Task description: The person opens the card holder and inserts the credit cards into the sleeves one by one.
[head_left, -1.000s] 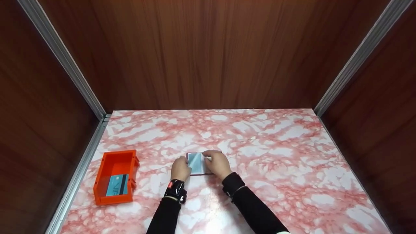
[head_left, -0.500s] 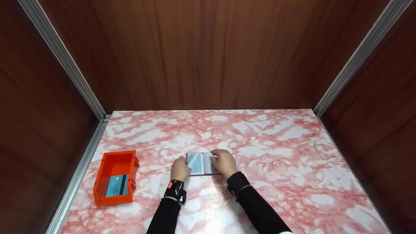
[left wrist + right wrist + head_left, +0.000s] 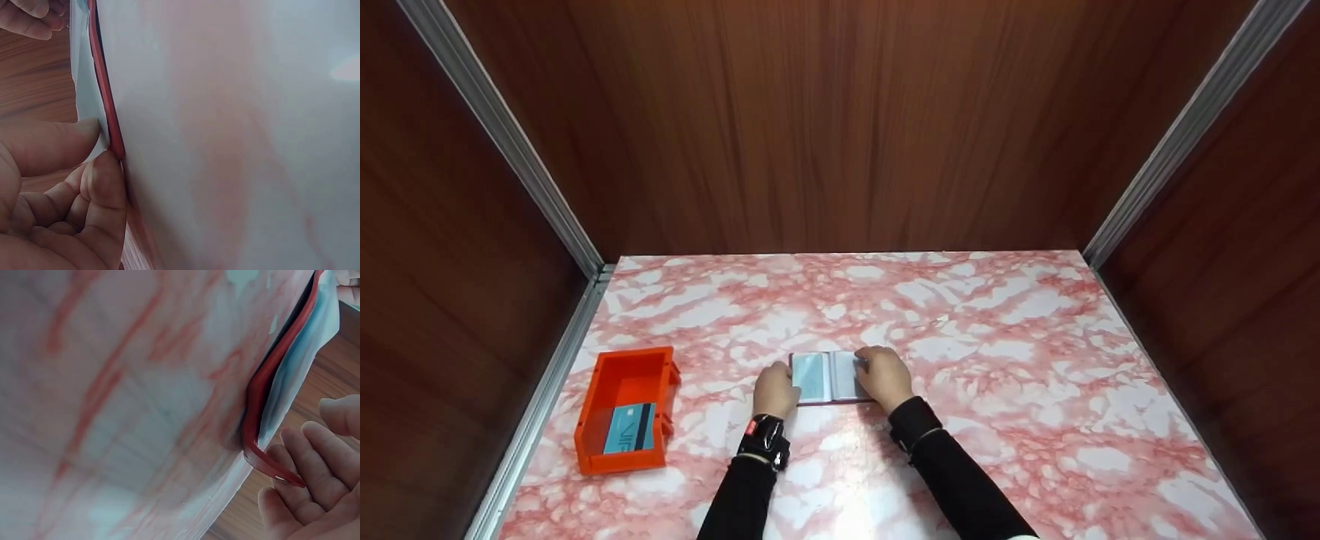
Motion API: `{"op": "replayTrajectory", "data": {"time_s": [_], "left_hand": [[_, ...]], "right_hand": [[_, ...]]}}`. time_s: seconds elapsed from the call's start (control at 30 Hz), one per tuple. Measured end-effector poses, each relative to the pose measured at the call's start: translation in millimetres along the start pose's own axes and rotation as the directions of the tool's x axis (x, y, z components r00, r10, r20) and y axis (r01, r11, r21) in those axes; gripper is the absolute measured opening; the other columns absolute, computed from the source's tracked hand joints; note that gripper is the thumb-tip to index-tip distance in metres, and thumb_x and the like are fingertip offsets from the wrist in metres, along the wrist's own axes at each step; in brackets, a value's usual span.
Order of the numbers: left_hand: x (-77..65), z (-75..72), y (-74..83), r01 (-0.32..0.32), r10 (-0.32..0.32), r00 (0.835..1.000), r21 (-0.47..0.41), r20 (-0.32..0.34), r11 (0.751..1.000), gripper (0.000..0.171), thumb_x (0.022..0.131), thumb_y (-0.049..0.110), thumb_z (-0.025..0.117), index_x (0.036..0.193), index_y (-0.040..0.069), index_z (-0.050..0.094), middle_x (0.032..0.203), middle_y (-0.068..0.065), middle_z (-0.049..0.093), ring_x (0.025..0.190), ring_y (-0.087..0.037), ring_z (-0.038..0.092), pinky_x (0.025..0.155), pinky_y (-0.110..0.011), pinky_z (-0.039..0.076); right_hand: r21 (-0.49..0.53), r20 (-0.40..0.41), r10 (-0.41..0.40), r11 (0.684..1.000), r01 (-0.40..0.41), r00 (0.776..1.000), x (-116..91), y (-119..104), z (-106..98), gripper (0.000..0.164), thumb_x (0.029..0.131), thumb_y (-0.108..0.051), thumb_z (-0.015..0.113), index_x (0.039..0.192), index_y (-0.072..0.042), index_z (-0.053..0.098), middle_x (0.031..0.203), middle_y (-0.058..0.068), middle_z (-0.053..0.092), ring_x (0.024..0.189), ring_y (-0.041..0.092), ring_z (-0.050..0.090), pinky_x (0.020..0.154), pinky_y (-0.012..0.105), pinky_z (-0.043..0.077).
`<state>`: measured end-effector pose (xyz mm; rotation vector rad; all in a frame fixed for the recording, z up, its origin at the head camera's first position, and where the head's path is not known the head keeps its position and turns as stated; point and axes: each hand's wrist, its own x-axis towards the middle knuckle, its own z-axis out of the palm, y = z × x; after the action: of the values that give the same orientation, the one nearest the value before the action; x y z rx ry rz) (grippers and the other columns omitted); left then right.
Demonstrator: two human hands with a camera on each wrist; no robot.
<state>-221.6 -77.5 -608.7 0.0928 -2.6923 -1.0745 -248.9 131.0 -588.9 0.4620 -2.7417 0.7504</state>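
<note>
A card holder (image 3: 812,379) with a dark red cover and clear plastic pages lies spread out on the marbled table. Its left page looks pale teal, its right page greyish. My left hand (image 3: 775,390) pinches the left edge; in the left wrist view its thumb (image 3: 73,143) lies on the page and a fingertip against the red cover. At the opposite edge is my right hand (image 3: 885,376). Seen from the right wrist, its loosely bent fingers (image 3: 315,464) touch the raised end of the red cover (image 3: 270,467), with the thumb apart from it.
To the left stands an orange bin (image 3: 622,463) with a teal card (image 3: 630,427) in it, marked by a black stripe and lettering. Brown wood-grain panels (image 3: 840,135) with metal corner rails enclose the red-and-white table (image 3: 997,322) at the back and sides.
My right hand has moved right, from near the fold to the right edge, uncovering the right page, which now lies flatter. The left hand has stayed in place on the card holder.
</note>
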Motion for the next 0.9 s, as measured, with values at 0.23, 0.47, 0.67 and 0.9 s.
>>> {"op": "replayTrajectory", "data": {"time_s": [0.23, 0.47, 0.67, 0.9], "left_hand": [[-0.5, -0.7, 1.6, -0.008, 0.008, 1.0, 0.006, -0.003, 1.0, 0.017, 0.065, -0.006, 0.072, 0.079, -0.003, 0.062, 0.072, -0.014, 0.061, 0.072, -0.038, 0.061, 0.072, -0.05, 0.05], [0.0, -1.7, 0.3, 0.008, -0.008, 1.0, -0.005, 0.011, 1.0, 0.019, 0.065, -0.006, 0.072, 0.082, -0.004, 0.062, 0.072, -0.012, 0.061, 0.072, -0.036, 0.061, 0.073, -0.049, 0.05], [-0.5, -3.9, 0.2, 0.014, -0.014, 1.0, -0.025, 0.009, 1.0, 0.021, 0.066, -0.006, 0.071, 0.084, -0.004, 0.061, 0.069, -0.009, 0.058, 0.069, -0.033, 0.059, 0.071, -0.048, 0.05], [-0.3, -9.9, 3.7, 0.014, -0.014, 1.0, -0.053, 0.008, 0.998, 0.023, 0.069, -0.002, 0.074, 0.089, -0.005, 0.063, 0.074, -0.008, 0.06, 0.072, -0.03, 0.059, 0.072, -0.045, 0.049]], "right_hand": [[-0.007, 0.042, 0.008, 1.0, -0.007, 0.999, -1.7, 2.5, 0.2, 0.023, 0.081, -0.006, 0.074, 0.104, -0.002, 0.074, 0.103, 0.014, 0.071, 0.099, 0.034, 0.064, 0.086, 0.045, 0.051], [-0.022, 0.052, -0.024, 0.999, 0.025, 0.998, -0.4, 2.6, 1.2, 0.023, 0.079, -0.002, 0.073, 0.102, -0.001, 0.073, 0.1, 0.015, 0.07, 0.096, 0.036, 0.064, 0.084, 0.046, 0.052], [-0.035, 0.045, -0.061, 0.997, 0.063, 0.997, -0.9, 5.3, 3.8, 0.019, 0.077, 0.0, 0.074, 0.096, -0.002, 0.074, 0.095, 0.012, 0.068, 0.092, 0.035, 0.064, 0.08, 0.045, 0.053], [-0.026, 0.032, -0.053, 0.998, 0.054, 0.998, -1.2, 8.0, 6.5, 0.017, 0.077, 0.002, 0.072, 0.093, -0.003, 0.074, 0.095, 0.011, 0.066, 0.093, 0.033, 0.064, 0.082, 0.043, 0.053]]}}
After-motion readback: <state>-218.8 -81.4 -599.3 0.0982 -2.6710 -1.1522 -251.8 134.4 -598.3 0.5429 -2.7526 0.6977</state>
